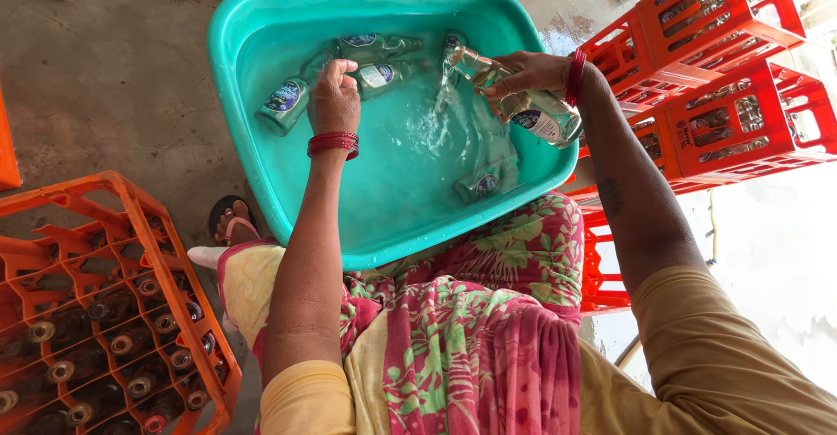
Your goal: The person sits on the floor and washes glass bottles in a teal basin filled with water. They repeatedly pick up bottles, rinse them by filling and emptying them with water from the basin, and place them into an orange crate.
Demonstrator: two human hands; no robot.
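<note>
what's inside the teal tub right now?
The teal tub holds shallow water and several labelled glass bottles lying on their sides. The left hand covers part of one; the right hand pours out another bottle. The near wall hides the closest floor.

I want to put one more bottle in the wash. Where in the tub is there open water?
The near half of the teal tub is open, between the left hand and one sunken bottle at the right wall. The far end is crowded: floating bottles lie there, and the right hand pours a tilted bottle.
</note>
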